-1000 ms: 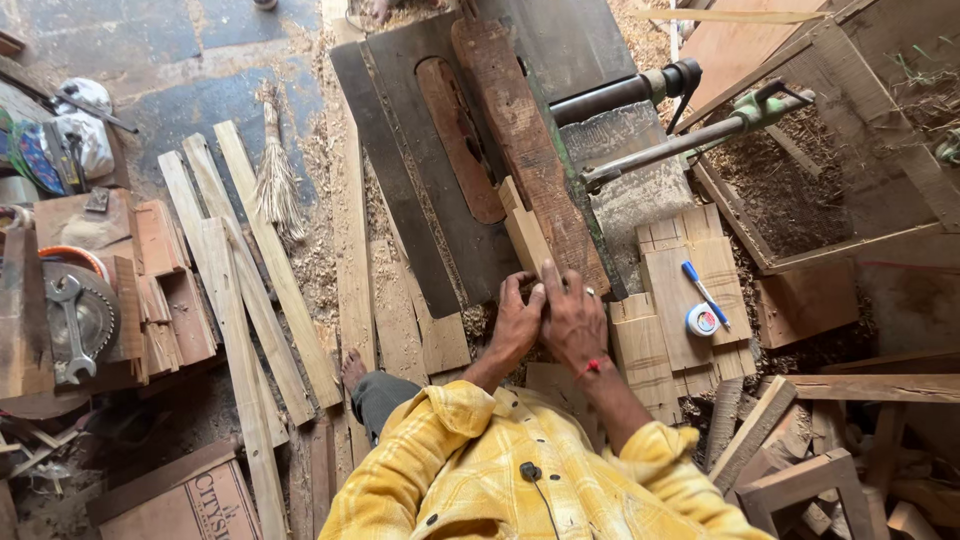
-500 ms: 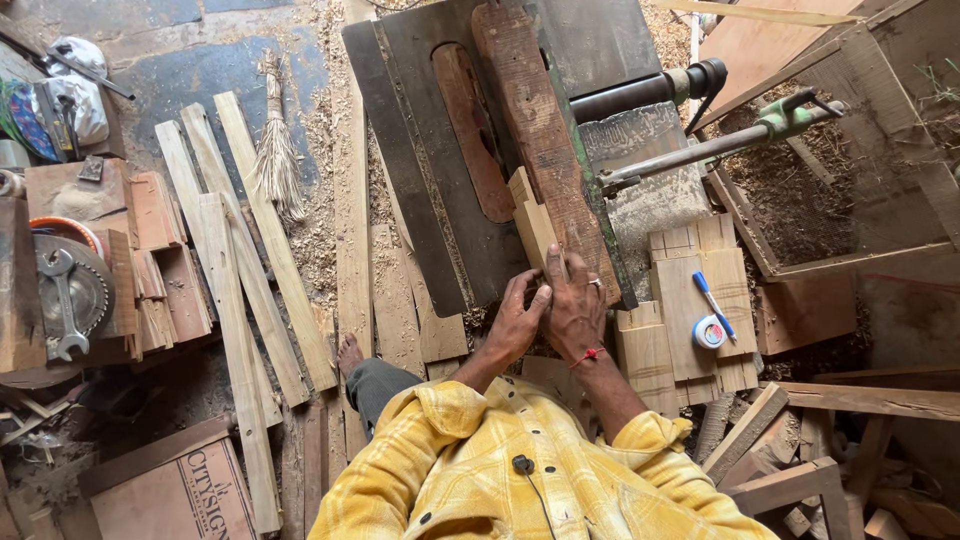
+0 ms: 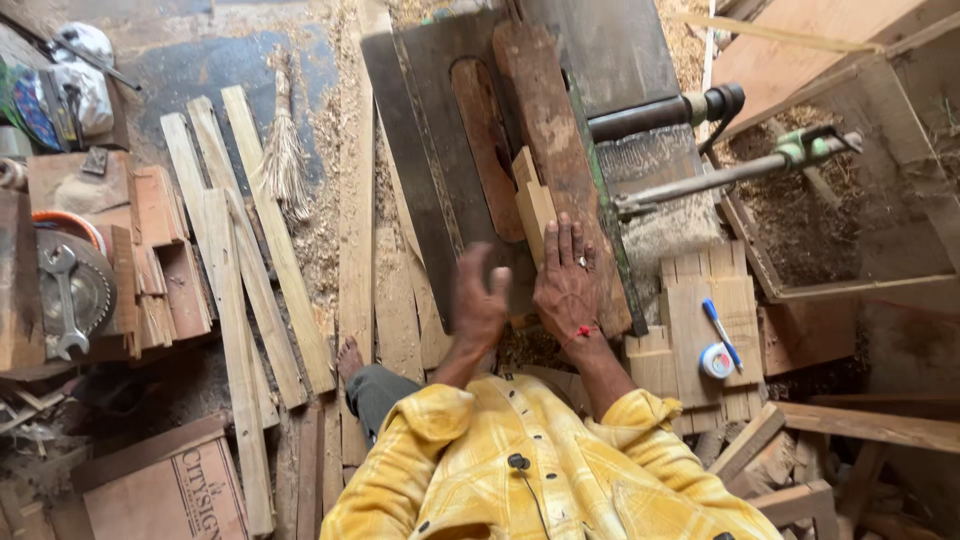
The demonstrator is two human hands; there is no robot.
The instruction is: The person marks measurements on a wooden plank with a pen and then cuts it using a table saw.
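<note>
A short pale wooden block point(image 3: 533, 205) lies on the dark, worn saw table point(image 3: 430, 150), long axis running away from the person, just beside the reddish-brown wooden fence board point(image 3: 555, 140). The right hand point(image 3: 567, 282) lies flat with fingers spread, fingertips touching the block's near end — clearly the nearer hand. The left hand point(image 3: 480, 300) hovers just left of it, open and blurred, so whether it touches anything can't be told. Further out — a blue pen point(image 3: 720, 332) on pale slats to the right, long planks point(image 3: 240, 290) on the sawdust floor to the left.
</note>
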